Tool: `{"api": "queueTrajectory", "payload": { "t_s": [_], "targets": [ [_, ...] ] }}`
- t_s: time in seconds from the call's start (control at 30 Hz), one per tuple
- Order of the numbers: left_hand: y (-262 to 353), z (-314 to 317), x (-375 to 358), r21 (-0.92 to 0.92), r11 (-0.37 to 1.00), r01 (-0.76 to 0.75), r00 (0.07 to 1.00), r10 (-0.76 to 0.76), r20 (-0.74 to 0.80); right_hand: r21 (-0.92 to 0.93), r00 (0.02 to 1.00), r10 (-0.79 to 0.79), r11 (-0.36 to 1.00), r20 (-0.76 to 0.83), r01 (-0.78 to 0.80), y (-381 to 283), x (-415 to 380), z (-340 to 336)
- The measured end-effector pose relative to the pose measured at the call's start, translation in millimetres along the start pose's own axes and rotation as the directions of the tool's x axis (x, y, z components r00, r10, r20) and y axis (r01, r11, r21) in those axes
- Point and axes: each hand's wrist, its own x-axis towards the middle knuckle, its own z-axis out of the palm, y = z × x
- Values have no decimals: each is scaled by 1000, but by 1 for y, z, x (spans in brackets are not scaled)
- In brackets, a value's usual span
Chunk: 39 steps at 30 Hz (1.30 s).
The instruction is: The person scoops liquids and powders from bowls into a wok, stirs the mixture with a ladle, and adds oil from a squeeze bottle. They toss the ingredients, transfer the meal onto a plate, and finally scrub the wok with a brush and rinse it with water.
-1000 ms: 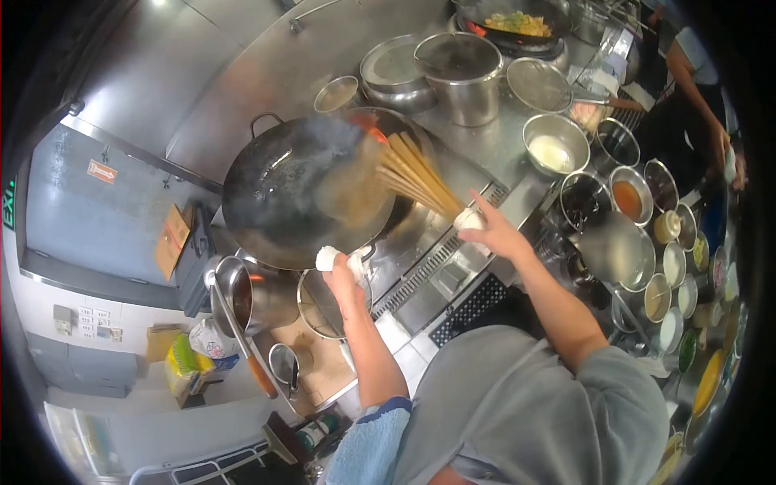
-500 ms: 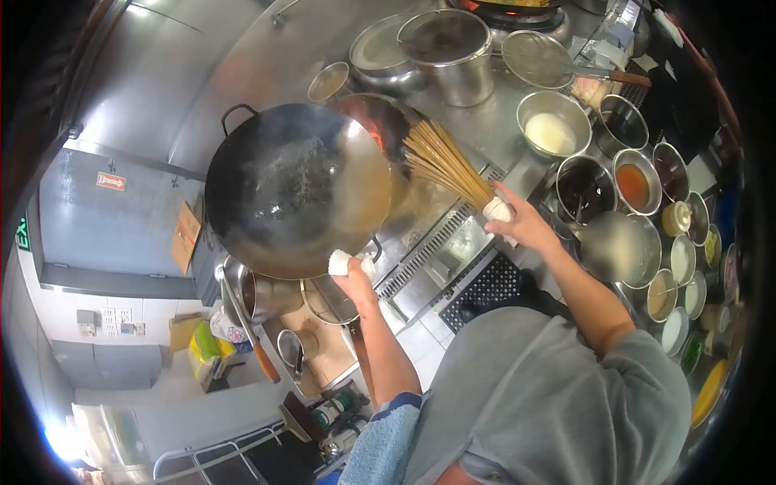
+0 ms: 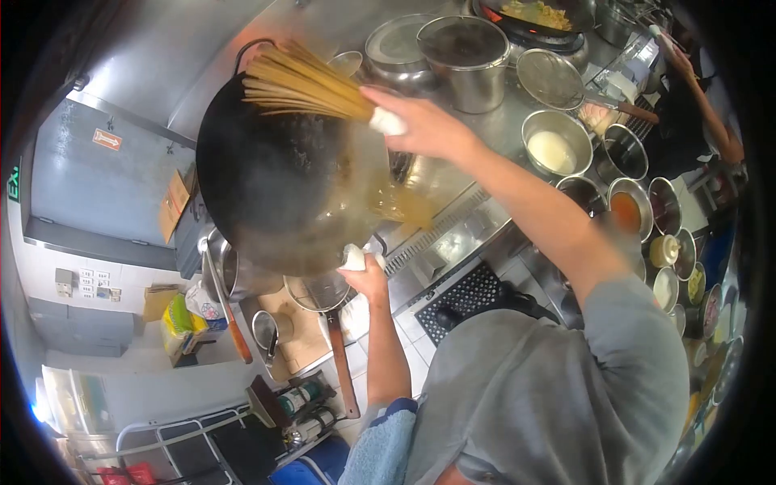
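A large dark wok [image 3: 263,186] is tipped toward the right, and cloudy brownish water [image 3: 406,207] spills over its rim onto the stove top. At its near rim, my left hand [image 3: 370,279] is closed on a white cloth [image 3: 353,258] by the wok's loop handle. My right hand [image 3: 428,128] reaches across the wok, wrapped around the white-bound end of a bamboo wok brush [image 3: 307,85]. The brush's splayed bristles are over the wok's far side. Steam blurs part of the inside.
Behind stand a metal pot [image 3: 465,56] and a second wok [image 3: 537,16] with food in it. A wire strainer [image 3: 551,78] and a bowl of white liquid [image 3: 553,151] are to the right, beside several seasoning containers. Another person's arm [image 3: 711,113] shows at far right.
My right hand has swung the brush up and left, from beside the wok to over it. The wok has tipped, and water now runs out over its right rim.
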Motion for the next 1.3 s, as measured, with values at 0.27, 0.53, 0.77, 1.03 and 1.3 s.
{"api": "queueTrajectory", "payload": {
  "t_s": [0.27,0.53,0.77,1.03,1.3],
  "targets": [
    [-15,0,4,-163,979,125,991,-114,71,-589,591,376,779,714,216,-20,-17,-26],
    [-6,-8,9,33,986,-163,987,163,11,-622,657,381,764,650,172,13,-15,13],
    [-6,0,12,-26,993,-112,994,112,-3,-561,891,243,828,384,15,-37,27,-19],
    [-13,-5,28,-74,995,-60,996,65,66,-440,728,298,898,617,6,-28,8,-13],
    [4,-5,29,-112,993,24,999,-21,26,-595,592,285,678,753,431,5,-6,-12]
  ]
}}
